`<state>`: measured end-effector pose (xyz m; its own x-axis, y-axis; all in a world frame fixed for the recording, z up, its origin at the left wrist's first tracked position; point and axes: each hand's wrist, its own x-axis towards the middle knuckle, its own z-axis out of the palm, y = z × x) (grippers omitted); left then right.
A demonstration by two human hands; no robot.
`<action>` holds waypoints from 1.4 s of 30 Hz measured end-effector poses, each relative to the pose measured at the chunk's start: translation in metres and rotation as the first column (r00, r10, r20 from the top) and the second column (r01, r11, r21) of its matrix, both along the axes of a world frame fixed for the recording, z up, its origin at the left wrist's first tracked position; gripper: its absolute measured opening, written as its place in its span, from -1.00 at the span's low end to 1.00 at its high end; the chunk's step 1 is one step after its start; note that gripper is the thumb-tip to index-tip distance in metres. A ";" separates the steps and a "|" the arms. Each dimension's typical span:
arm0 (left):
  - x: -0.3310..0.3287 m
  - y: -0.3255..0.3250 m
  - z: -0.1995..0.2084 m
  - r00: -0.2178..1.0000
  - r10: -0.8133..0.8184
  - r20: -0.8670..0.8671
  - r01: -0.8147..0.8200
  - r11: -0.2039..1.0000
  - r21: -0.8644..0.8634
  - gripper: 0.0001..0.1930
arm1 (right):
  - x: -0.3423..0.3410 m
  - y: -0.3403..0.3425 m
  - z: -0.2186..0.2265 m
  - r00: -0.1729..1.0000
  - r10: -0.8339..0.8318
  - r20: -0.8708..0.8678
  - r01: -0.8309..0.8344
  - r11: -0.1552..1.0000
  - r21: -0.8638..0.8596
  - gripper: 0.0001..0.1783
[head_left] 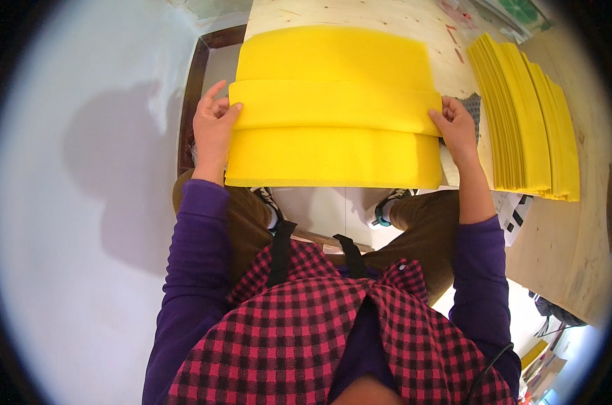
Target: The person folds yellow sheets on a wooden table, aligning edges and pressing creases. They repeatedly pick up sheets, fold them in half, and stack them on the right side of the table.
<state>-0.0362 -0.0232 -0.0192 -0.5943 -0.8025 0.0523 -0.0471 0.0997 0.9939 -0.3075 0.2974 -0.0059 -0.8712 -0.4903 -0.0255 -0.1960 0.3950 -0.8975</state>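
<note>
A wide yellow fabric-like sheet lies in front of me, its near edge overhanging the table edge above my lap. Across its middle runs a folded yellow band, raised over the layers beneath. My left hand pinches the band's left end, thumb on top and the other fingers partly raised. At the right end my right hand grips the same band, thumb on top and fingers tucked behind. How many layers each hand holds is hidden.
The pale wooden table extends beyond the sheet. To the right, a tall stack of folded yellow sheets lies on a wooden board. A dark grey textured piece sits behind my right hand. A white wall stands close on the left.
</note>
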 end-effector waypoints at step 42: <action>0.010 0.009 0.021 0.981 0.077 0.181 0.035 0.838 -0.544 -0.56 | 0.057 -0.049 -0.009 0.803 0.312 -0.508 0.202 0.659 0.724 -0.10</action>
<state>-0.0264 -0.0144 0.0022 -0.6208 -0.6900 0.3722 -0.2347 0.6166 0.7515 -0.2502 0.2487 -0.0145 -0.8128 -0.5776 0.0755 -0.5810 0.8133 -0.0325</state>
